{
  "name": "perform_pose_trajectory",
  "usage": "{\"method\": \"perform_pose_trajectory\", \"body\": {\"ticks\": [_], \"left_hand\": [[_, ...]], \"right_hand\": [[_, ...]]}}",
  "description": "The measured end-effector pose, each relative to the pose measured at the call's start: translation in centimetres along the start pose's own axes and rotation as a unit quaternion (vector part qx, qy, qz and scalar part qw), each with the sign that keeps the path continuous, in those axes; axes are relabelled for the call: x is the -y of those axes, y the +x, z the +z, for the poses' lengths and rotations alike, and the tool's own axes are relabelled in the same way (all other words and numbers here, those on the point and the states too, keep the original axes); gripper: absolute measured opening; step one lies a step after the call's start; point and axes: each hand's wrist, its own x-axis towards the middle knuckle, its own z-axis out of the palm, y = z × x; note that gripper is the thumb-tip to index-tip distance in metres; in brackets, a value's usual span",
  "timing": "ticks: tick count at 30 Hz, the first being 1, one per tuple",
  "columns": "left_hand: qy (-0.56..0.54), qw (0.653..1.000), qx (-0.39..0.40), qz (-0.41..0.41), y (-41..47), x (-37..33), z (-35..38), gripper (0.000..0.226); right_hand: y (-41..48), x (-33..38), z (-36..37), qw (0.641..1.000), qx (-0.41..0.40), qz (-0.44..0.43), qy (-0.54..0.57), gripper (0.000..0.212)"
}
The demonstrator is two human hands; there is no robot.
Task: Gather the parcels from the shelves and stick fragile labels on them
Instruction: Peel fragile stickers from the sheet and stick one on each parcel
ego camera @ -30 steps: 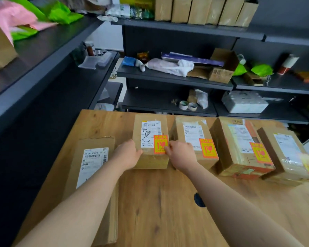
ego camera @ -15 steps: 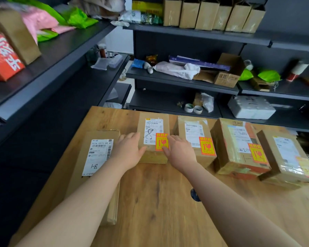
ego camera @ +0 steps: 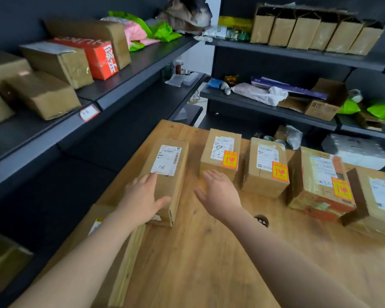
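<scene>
Head view, left to right: I see brown parcels [ego camera: 42, 94] on the left shelf [ego camera: 42, 138]. My left hand [ego camera: 142, 196] rests flat on the near end of a long parcel [ego camera: 165, 183] on the worktop [ego camera: 198, 252], fingers [ego camera: 148, 181] straight. My right hand [ego camera: 220, 192] hovers just beside it, fingers wide, holding nothing. A row of parcels [ego camera: 265, 174] follows, and three of them show orange fragile labels [ego camera: 230, 160].

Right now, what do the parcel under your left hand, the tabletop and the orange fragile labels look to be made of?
Parcel under the left hand: brown cardboard, matte, with folded flap edges at its near end. Tabletop: wood or wood-look laminate, showing grain and a knot, slight sheen. Fragile label: thin printed sticker, orange and yellow, lying flat; paper or film, cannot tell.
</scene>
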Motion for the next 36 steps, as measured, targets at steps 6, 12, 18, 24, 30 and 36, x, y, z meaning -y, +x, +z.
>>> {"method": "perform_pose_trajectory", "body": {"ticks": [6, 12, 18, 24, 30, 36], "left_hand": [[0.008, 0.995, 0.057, -0.084, -1.6, 3.6, -0.7, 0.098], [-0.034, 0.989, 0.111, -0.095, 0.9, 5.7, -0.2, 0.099], [-0.126, 0.976, 0.163, -0.074, 3.8, 7.3, 0.4, 0.078], [-0.195, 0.962, 0.184, -0.051, 4.9, 8.2, 1.0, 0.077], [-0.238, 0.957, 0.159, -0.038, 5.1, 8.4, 1.1, 0.074], [-0.247, 0.964, 0.102, -0.012, 4.3, 7.4, -0.5, 0.07]], "right_hand": [[-0.3, 4.0, 1.9, 0.999, 0.036, -0.013, 0.006, 0.059], [0.5, 6.1, 3.9, 0.995, 0.074, 0.067, 0.027, 0.062], [1.4, 7.3, 5.5, 0.983, 0.115, 0.14, 0.035, 0.057], [2.4, 7.7, 6.2, 0.97, 0.138, 0.175, 0.094, 0.05], [2.7, 7.6, 5.7, 0.97, 0.113, 0.178, 0.124, 0.047], [2.0, 7.8, 3.1, 0.974, 0.053, 0.165, 0.148, 0.041]]}}
